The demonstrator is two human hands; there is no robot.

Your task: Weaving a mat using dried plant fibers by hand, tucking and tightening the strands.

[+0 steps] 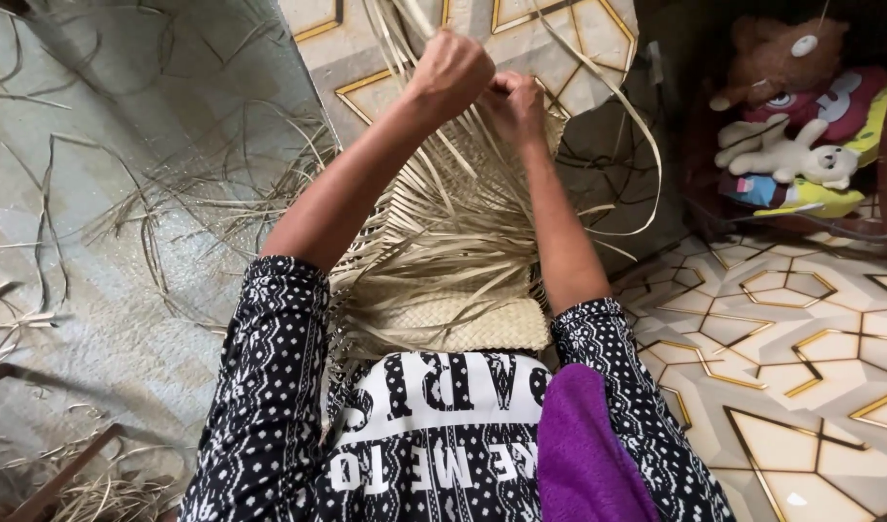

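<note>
You see pale straw-coloured woven mat [463,319], black sleeves [270,387] dotted white, a purple cloth [584,454], and cream floor tiles [801,367] lined in gold.

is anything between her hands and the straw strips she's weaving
Nothing visible does. The left hand and right hand are both closed directly on the loose strips rising from the woven mat.
</note>
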